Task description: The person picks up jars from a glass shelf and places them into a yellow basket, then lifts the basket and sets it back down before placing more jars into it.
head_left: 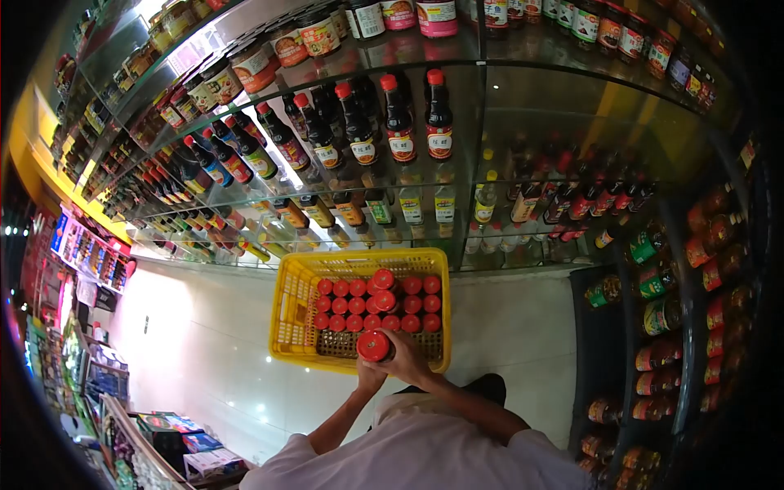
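Note:
A jar with a red lid (374,345) is held between my two hands, above the near edge of a yellow plastic basket (278,327). My left hand (371,377) closes on it from below and the left side. Wrapped round its right side is my right hand (406,359). Inside the basket stand several red-lidded jars (357,305) in rows. Two of them (384,279) rise higher than the rest, near the middle. The jar's body is mostly hidden under its lid and my fingers.
Glass shelves (555,65) ahead hold sauce bottles (400,122) and jars. At the right stands a dark rack (600,351) of bottles. Boxes (214,463) lie at the lower left. The basket sits on a pale tiled floor (514,327).

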`<state>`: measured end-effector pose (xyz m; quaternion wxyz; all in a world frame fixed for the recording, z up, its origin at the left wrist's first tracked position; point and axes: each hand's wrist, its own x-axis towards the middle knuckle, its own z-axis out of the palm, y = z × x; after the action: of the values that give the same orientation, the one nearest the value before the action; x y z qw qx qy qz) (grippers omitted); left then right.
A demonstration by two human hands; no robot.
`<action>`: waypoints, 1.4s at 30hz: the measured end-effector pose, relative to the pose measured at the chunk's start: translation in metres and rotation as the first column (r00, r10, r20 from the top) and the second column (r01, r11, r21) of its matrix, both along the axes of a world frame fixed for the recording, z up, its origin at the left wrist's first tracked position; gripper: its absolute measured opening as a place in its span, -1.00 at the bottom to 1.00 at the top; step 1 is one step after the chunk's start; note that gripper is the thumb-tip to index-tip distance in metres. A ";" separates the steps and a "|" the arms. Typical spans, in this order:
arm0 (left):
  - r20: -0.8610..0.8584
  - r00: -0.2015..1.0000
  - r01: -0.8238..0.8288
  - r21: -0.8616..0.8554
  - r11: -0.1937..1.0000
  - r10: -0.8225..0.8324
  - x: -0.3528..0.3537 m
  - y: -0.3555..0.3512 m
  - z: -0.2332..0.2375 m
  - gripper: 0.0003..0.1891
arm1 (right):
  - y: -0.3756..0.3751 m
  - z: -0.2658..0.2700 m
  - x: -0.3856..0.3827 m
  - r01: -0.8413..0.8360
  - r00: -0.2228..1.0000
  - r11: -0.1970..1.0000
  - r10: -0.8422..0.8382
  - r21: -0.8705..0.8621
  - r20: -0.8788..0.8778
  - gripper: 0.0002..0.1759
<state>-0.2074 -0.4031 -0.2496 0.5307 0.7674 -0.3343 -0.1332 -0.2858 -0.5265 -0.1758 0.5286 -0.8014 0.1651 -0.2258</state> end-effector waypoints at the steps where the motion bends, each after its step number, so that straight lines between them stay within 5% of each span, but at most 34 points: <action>1: 0.003 1.000 -0.001 0.000 1.000 0.001 -0.005 -0.008 0.005 -0.58 | -0.005 0.004 -0.006 0.011 1.000 1.000 -0.011 -0.004 0.022 -0.12; 4: -0.044 0.998 0.035 -0.036 0.999 -0.037 -0.019 -0.034 0.019 -0.58 | -0.028 0.011 -0.024 0.045 0.998 0.999 -0.044 -0.022 0.037 -0.12; 9: 0.108 0.988 0.098 0.109 0.989 -0.110 -0.047 -0.090 0.040 -0.57 | -0.084 0.038 -0.057 0.104 0.993 0.992 -0.099 -0.074 0.064 -0.11; 13: -0.082 0.996 0.052 0.050 0.997 -0.048 -0.096 -0.142 0.067 -0.59 | -0.129 0.052 -0.094 0.073 0.997 0.987 -0.076 -0.140 -0.015 -0.09; 17: -0.080 0.994 0.074 -0.056 0.996 -0.079 -0.144 -0.186 0.059 -0.57 | -0.170 0.051 -0.136 0.087 0.990 0.966 -0.112 -0.243 -0.091 -0.05; 19: -0.139 0.987 0.078 -0.032 0.996 -0.082 -0.168 -0.206 0.045 -0.55 | -0.188 0.053 -0.164 0.071 0.941 0.911 -0.196 -0.406 -0.276 -0.06; 23: -0.162 0.969 0.222 0.223 0.949 -0.188 -0.208 -0.250 0.053 -0.51 | -0.223 0.053 -0.221 0.243 0.901 0.946 -0.301 -0.213 -0.311 -0.11; 25: -0.154 0.900 0.422 0.076 0.903 -0.407 -0.213 -0.274 0.037 -0.47 | -0.243 0.051 -0.247 0.360 0.884 0.906 -0.407 -0.221 -0.229 -0.15; 28: -0.192 0.793 0.600 0.089 0.795 -0.578 -0.239 -0.327 0.078 -0.36 | -0.283 0.062 -0.283 0.468 0.829 0.857 -0.510 -0.216 -0.228 -0.15; 36: -0.297 0.650 0.728 -0.022 0.686 -0.699 -0.272 -0.399 0.137 -0.25 | -0.367 0.082 -0.331 0.522 0.853 0.824 -0.514 0.221 -0.097 -0.29; 41: -0.184 0.615 0.768 -0.083 0.635 -0.767 -0.274 -0.459 0.136 -0.30 | -0.416 0.098 -0.351 0.475 0.880 0.861 -0.470 0.179 -0.070 -0.22; 42: -0.184 0.603 0.776 -0.092 0.624 -0.776 -0.273 -0.473 0.138 -0.30 | -0.428 0.091 -0.353 0.451 0.882 0.867 -0.470 0.211 0.046 -0.18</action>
<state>-0.4805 -0.8756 -0.1120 0.4530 0.5276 -0.5773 -0.4280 -0.6387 -0.9546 -0.0853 0.5424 -0.6716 0.3471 -0.3663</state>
